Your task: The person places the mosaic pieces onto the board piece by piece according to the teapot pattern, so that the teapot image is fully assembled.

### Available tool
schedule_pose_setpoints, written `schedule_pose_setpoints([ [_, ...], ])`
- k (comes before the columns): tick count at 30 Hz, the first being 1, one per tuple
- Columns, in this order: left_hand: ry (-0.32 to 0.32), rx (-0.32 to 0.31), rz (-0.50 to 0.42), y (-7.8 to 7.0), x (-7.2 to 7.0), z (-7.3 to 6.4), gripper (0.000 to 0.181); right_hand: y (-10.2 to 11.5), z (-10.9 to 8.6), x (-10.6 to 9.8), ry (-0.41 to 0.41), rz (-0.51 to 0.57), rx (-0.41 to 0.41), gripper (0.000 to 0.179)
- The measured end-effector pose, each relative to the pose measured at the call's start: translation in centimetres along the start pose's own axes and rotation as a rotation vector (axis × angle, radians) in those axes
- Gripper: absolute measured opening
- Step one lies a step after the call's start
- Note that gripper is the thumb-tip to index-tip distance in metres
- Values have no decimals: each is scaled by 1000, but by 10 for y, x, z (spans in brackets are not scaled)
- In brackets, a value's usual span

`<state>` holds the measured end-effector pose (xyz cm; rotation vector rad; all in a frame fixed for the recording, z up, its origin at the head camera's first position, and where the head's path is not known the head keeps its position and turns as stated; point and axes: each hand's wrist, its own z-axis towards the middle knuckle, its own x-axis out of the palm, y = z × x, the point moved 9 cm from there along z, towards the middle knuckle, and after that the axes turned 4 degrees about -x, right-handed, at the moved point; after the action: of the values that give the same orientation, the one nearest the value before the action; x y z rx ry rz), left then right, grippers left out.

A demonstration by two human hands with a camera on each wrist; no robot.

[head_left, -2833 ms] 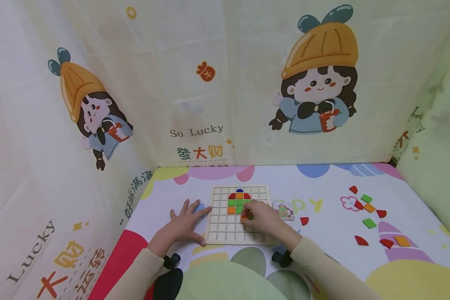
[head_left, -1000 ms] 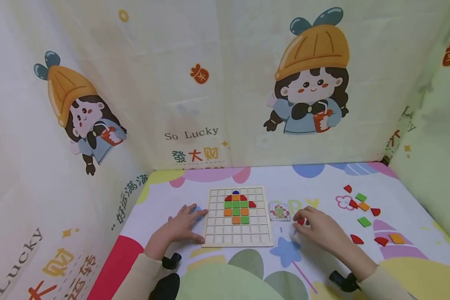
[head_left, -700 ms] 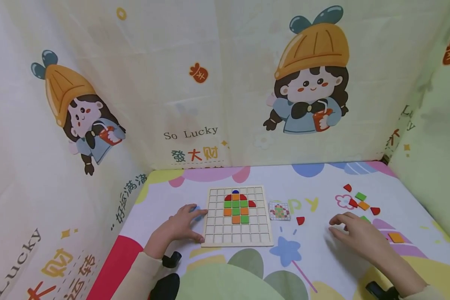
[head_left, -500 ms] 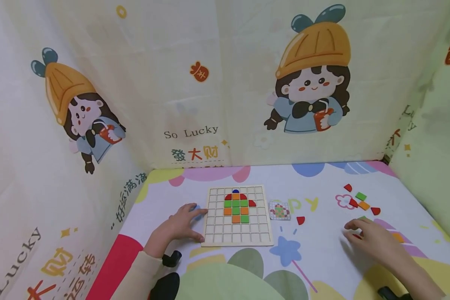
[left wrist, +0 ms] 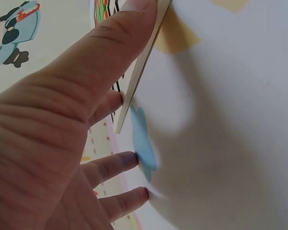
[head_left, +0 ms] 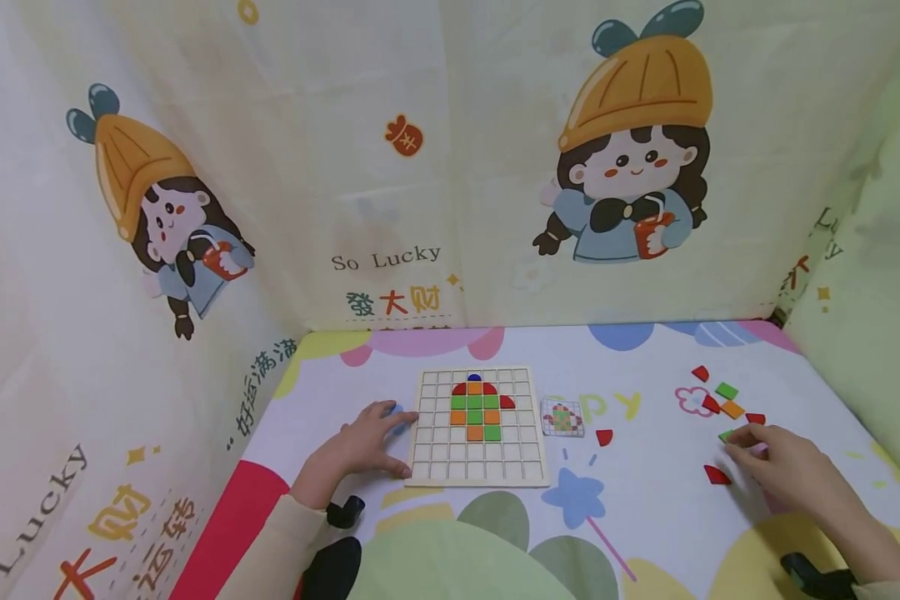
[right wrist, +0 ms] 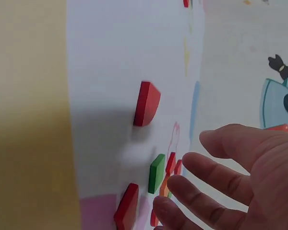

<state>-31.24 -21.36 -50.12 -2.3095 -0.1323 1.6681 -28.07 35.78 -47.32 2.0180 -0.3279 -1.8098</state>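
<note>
My left hand (head_left: 356, 450) rests at the left edge of a wooden grid board (head_left: 442, 475), thumb and a fingertip touching its rim while the other fingers spread out on the table. Coloured tiles form a patch in the board's grid: green squares (head_left: 475, 402), orange squares, red quarter-rounds and a blue piece on top. Over the loose tiles at the right hovers my right hand (head_left: 787, 471), its fingers loosely bent with nothing between them. Nearest its fingertips is a green square tile (right wrist: 156, 173); a red quarter-round tile (right wrist: 146, 104) lies closer to me.
A small pattern card (head_left: 562, 417) lies right of the board, with a single red quarter-round (head_left: 604, 437) beside it. More loose red, green and orange tiles (head_left: 732, 409) are scattered at the right. A printed cloth wall (head_left: 495, 292) stands behind the table.
My right hand has left the board, passed the single red tile by the card, and moved right to the loose tiles. The left hand stays at the board's edge.
</note>
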Motion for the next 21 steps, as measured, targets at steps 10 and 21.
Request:
schedule_pose_setpoints([
  [10,4,-7,-2,4,1,2,95,-14,42,-16,-36,51,9,42],
  [21,16,2,-24,2,4,0,93,-32,73,1,102,8,52,75],
])
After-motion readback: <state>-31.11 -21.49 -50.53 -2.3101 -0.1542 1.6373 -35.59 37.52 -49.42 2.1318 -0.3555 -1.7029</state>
